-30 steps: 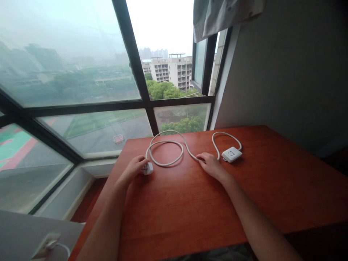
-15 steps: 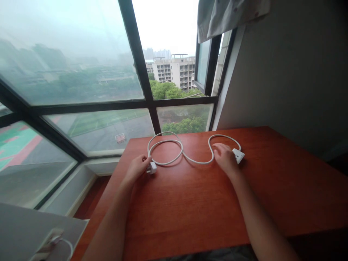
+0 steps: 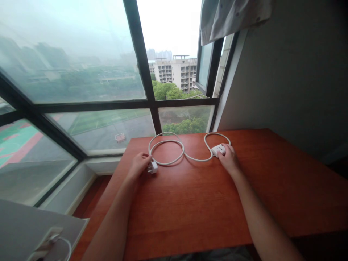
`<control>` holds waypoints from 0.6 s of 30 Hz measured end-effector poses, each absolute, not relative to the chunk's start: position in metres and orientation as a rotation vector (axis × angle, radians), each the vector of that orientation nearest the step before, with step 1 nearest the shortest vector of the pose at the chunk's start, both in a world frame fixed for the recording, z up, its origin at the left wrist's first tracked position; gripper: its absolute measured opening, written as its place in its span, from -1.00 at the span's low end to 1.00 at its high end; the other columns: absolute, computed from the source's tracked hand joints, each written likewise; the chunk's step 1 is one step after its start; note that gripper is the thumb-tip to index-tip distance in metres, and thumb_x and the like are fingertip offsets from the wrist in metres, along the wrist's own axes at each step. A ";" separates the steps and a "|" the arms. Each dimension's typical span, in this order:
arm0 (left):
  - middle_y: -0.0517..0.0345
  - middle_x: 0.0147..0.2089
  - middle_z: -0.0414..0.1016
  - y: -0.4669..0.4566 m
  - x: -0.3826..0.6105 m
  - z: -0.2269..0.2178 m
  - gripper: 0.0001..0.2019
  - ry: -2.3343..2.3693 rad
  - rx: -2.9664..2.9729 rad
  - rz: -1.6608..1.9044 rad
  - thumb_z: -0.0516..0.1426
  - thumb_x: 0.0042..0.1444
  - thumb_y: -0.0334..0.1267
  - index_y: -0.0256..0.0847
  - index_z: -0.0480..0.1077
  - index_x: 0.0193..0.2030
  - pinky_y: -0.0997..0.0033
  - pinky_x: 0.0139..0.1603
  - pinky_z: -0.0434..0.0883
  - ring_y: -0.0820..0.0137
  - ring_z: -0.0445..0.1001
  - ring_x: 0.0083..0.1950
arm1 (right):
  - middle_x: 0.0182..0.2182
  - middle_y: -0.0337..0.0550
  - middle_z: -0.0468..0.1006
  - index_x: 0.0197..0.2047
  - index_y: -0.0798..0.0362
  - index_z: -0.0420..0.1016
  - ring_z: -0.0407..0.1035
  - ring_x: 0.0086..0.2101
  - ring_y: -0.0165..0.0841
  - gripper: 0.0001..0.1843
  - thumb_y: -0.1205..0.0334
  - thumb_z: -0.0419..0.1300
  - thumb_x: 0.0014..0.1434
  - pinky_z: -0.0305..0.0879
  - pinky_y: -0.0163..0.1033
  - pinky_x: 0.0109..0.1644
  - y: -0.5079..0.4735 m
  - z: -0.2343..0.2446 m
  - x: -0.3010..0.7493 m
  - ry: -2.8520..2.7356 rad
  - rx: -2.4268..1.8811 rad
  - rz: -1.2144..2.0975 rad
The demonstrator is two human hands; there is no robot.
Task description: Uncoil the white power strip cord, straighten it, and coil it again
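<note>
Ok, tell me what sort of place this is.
Likely an upper-floor room: a wooden desk against tall windows overlooking buildings and a sports field, a white extension cord on it.

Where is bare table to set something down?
Free: the near half of the table between the forearms, and the stretch right of the right hand toward the wall. Crowded: the far strip by the window, with left hand, plug, cable and socket block.

Left hand (image 3: 140,164), right hand (image 3: 230,160) (both curled)
</note>
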State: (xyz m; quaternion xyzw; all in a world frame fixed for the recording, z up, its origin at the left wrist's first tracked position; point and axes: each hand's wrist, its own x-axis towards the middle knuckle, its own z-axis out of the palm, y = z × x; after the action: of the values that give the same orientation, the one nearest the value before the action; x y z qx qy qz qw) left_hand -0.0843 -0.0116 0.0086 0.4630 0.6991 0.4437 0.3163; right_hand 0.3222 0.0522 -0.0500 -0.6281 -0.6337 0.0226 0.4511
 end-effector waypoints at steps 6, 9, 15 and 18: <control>0.17 -0.60 0.41 -0.016 -0.080 0.011 -0.71 1.747 1.128 1.194 0.33 -0.22 -0.19 -0.29 0.38 -0.42 0.51 -0.61 0.16 0.44 0.32 -0.62 | -0.13 0.06 0.55 -0.07 0.10 0.49 0.41 -0.11 -0.13 -0.67 0.23 0.03 0.14 0.34 -0.01 0.04 0.033 -0.025 0.311 -1.490 -1.417 0.019; 0.22 -0.64 0.33 -0.018 -0.077 0.017 -0.78 1.555 1.021 1.206 0.28 -0.15 -0.21 -0.28 0.36 -0.50 0.53 -0.64 0.11 0.51 0.25 -0.66 | -0.16 0.03 0.56 -0.09 0.09 0.49 0.45 -0.19 -0.20 -0.69 0.24 0.02 0.19 0.42 -0.10 -0.09 0.024 -0.015 0.290 -1.561 -1.266 0.156; 0.10 -0.44 0.50 -0.027 -0.068 0.035 -0.80 1.266 0.867 1.281 0.25 -0.14 -0.34 -0.27 0.36 -0.34 0.50 -0.48 0.34 0.40 0.47 -0.45 | -0.13 -0.02 0.59 -0.06 0.07 0.49 0.51 -0.25 -0.29 -0.70 0.27 0.06 0.17 0.44 -0.21 -0.17 0.014 0.001 0.225 -1.749 -1.213 0.590; 0.07 -0.40 0.52 -0.030 -0.064 0.043 -0.72 1.175 0.811 1.284 0.26 -0.12 -0.38 -0.29 0.36 -0.22 0.46 -0.44 0.39 0.36 0.50 -0.41 | -0.18 0.02 0.62 0.00 0.12 0.47 0.53 -0.20 -0.24 -0.67 0.28 0.11 0.17 0.41 -0.21 -0.10 0.016 0.008 0.197 -1.864 -1.457 0.705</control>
State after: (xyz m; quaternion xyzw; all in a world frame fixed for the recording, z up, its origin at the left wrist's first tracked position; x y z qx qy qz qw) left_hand -0.0636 -0.0300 0.0432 0.3459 0.5012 0.5477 0.5737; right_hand 0.1968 0.0158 0.0082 -0.5571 -0.7126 0.2698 0.3303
